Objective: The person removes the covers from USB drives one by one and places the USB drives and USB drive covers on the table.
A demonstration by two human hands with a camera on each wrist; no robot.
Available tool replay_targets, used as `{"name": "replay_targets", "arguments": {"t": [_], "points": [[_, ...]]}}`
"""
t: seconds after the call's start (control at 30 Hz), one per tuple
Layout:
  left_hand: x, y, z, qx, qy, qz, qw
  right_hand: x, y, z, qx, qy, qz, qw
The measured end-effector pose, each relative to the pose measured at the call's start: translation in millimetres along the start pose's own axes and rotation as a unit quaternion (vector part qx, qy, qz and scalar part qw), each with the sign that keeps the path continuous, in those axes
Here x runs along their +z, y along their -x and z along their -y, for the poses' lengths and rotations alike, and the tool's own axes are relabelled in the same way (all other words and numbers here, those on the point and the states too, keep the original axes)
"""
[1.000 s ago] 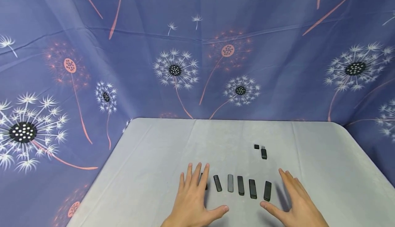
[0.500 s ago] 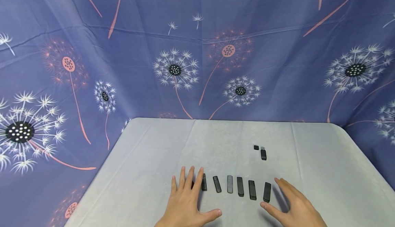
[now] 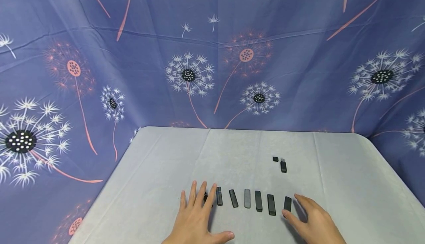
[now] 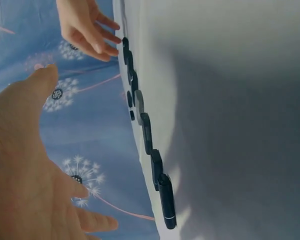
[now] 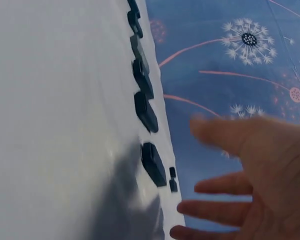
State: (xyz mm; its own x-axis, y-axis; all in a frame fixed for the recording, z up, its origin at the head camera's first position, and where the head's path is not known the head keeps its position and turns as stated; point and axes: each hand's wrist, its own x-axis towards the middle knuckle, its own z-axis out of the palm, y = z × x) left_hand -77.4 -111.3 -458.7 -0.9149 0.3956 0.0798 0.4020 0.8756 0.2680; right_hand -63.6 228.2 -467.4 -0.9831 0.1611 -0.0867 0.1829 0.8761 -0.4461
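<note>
Black sticks (image 3: 258, 201) lie in a row, three on each side of a grey stick (image 3: 247, 198), which I use as landmark. Left of it, I see the left hand (image 3: 195, 216), holding nothing, its spread fingers partly hiding the farthest stick on that side. Right of it, the right hand (image 3: 317, 220) is also unloaded, beside the last stick, its thumb overlapping that stick in my head view. Beyond the grey stick and to its right, a metal-tipped stick (image 3: 283, 166) lies just beside a small black piece (image 3: 275, 159). The pale surface (image 3: 179, 159) carries them; behind the grey stick hangs a blue dandelion-print cloth (image 3: 299, 41).
</note>
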Motion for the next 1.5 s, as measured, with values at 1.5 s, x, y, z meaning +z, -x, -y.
{"name": "replay_targets", "arguments": {"t": [1.5], "points": [[7.3,-6.4,-60.2,0.152,-0.079,-0.075,0.9824,11.0,-24.8,19.3,0.084,-0.086,-0.017,0.9926]]}}
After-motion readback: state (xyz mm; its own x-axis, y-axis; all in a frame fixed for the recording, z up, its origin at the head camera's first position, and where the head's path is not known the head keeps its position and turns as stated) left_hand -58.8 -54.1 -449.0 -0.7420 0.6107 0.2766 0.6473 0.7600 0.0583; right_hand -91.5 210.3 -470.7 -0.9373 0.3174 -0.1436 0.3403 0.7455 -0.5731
